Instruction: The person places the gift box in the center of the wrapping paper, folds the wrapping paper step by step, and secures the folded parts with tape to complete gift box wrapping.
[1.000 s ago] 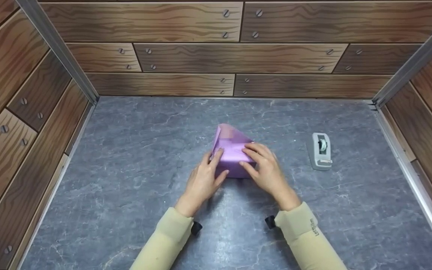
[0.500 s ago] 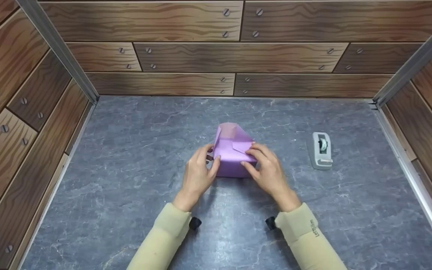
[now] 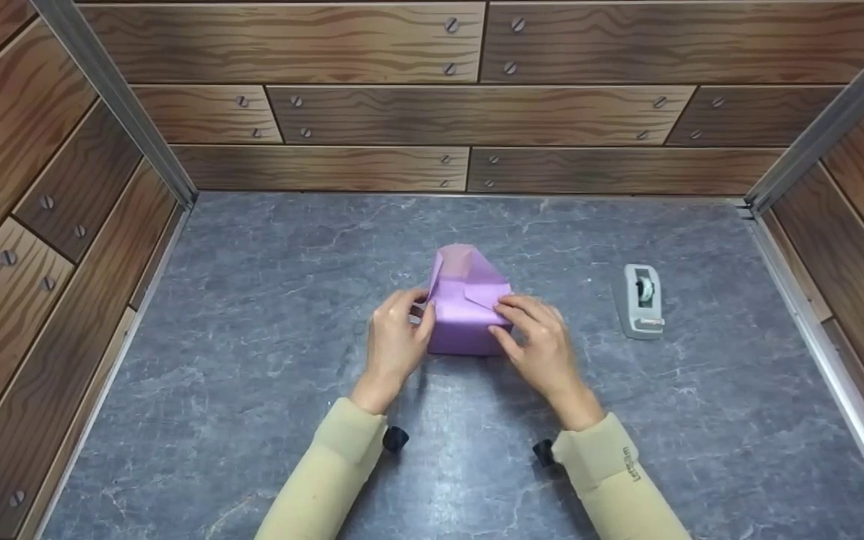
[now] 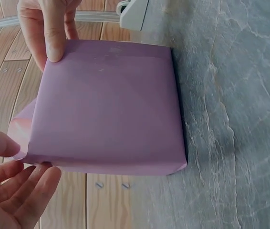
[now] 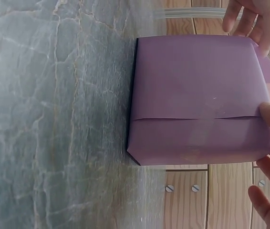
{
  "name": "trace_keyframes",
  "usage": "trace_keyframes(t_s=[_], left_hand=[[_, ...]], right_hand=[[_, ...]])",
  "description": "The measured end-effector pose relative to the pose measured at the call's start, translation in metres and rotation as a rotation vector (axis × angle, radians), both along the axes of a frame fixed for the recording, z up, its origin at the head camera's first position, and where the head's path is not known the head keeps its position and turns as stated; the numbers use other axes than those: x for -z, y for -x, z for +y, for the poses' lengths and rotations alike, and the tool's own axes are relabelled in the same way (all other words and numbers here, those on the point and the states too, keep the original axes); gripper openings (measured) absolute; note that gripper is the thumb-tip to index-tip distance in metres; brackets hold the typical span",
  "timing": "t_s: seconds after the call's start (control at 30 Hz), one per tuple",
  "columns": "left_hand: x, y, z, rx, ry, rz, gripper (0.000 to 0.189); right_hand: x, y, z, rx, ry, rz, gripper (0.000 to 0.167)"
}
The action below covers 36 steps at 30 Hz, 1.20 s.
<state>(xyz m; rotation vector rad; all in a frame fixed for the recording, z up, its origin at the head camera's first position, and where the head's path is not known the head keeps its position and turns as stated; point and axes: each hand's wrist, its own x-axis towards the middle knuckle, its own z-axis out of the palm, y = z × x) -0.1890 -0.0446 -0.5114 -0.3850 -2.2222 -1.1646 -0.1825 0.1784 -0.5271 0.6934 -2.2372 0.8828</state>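
Observation:
A box wrapped in purple paper [image 3: 466, 322] stands at the middle of the grey table [image 3: 252, 300]; its near face fills the left wrist view [image 4: 111, 105] and the right wrist view [image 5: 197, 86]. My left hand [image 3: 394, 345] is at the box's left end, its loosely bent fingers [image 4: 15, 195] touching the paper flap there. My right hand [image 3: 541, 345] pinches the upper right edge, thumb [image 4: 54, 43] on the near face and fingers over a folded triangular flap [image 3: 488, 294] on top. Another paper flap [image 3: 458, 259] sticks up at the far end.
A grey tape dispenser [image 3: 640, 300] sits on the table to the right of the box, beyond my right hand. Wood-patterned walls with metal corner rails [image 3: 113, 105] close in the table at the back and both sides.
My left hand has slid off the top of the box to its left end. The right hand has stayed on the upper right edge, and the box has shifted slightly.

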Motion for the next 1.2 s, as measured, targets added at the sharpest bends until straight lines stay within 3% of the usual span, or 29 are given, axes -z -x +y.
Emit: trace_keyframes(t_s=[0.47,0.67,1.2], left_hand=[[-0.004,0.003,0.003,-0.118,0.1,0.01,0.006],[-0.006,0.004,0.002,-0.125,0.099,0.003,0.008],[-0.02,0.012,0.003,-0.12,0.15,-0.005,0.014]], right_hand=[[0.002,-0.001,-0.001,0.024,0.0,-0.002,0.031],[-0.001,-0.001,0.0,0.031,-0.022,-0.035,0.029],[0.001,0.001,0.001,0.011,-0.005,-0.018,0.028]])
